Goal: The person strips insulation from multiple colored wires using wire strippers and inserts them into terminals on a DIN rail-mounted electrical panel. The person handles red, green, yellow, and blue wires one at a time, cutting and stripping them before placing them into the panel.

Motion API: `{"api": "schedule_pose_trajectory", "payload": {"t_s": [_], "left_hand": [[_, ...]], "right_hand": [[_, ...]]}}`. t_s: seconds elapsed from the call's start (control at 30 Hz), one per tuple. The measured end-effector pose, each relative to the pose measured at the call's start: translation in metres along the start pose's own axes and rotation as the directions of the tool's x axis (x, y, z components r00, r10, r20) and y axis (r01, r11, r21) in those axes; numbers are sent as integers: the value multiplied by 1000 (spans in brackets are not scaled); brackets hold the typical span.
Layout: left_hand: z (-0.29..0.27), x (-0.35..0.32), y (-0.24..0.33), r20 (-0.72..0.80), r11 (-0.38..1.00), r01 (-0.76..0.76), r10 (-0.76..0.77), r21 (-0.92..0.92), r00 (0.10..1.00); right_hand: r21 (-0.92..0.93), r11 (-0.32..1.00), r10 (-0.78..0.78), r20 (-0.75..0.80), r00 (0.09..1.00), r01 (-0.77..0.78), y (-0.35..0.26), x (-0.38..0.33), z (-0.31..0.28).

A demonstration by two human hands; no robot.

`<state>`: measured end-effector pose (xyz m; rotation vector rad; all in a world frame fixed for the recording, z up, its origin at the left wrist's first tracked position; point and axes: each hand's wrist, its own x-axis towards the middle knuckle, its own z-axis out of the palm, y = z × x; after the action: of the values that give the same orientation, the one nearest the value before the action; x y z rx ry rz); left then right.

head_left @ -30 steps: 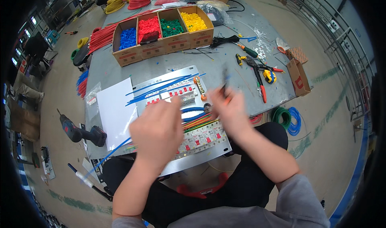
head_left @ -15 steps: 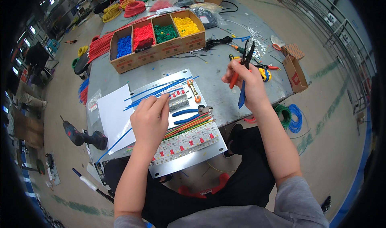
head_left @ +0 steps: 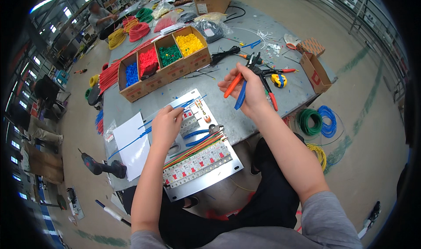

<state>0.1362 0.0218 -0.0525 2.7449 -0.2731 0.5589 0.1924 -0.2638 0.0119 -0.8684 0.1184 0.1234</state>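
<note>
My left hand (head_left: 163, 125) is closed in a pinch on a blue wire (head_left: 127, 144) over the metal panel (head_left: 208, 185); more blue wires lie beneath the fingers. Raised above the table at right, my right hand (head_left: 252, 91) holds pliers with one orange and one blue handle (head_left: 233, 86), their dark jaws pointing up and away. On the panel, blue-handled cutters (head_left: 197, 136) rest between a small breaker block (head_left: 189, 125) and a bundle of red, green and yellow wires (head_left: 190, 151). A row of breakers with red switches (head_left: 197, 164) runs along the near edge.
Beyond the panel stands a cardboard box (head_left: 175, 66) with blue, red, green and yellow caps in compartments. White paper (head_left: 131, 159) and a cordless drill (head_left: 103, 167) are at left. A tape measure (head_left: 279, 80) and red-handled tools (head_left: 272, 97) lie at right; wire coils (head_left: 309, 121) are below.
The view has shifted. My right hand has tilted the pliers, their handles now angled to the left, and come nearer the panel. My left hand keeps its pinch over the blue wires.
</note>
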Motion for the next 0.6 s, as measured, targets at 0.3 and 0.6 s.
{"api": "schedule_pose_trajectory", "payload": {"t_s": [0.3, 0.6], "left_hand": [[34, 21, -8, 41, 983, -164, 161, 86, 986], [43, 14, -6, 34, 994, -103, 104, -21, 994]], "right_hand": [[-12, 999, 47, 53, 997, -47, 6, 6, -4], [-49, 998, 34, 73, 997, -30, 15, 9, -5]]}}
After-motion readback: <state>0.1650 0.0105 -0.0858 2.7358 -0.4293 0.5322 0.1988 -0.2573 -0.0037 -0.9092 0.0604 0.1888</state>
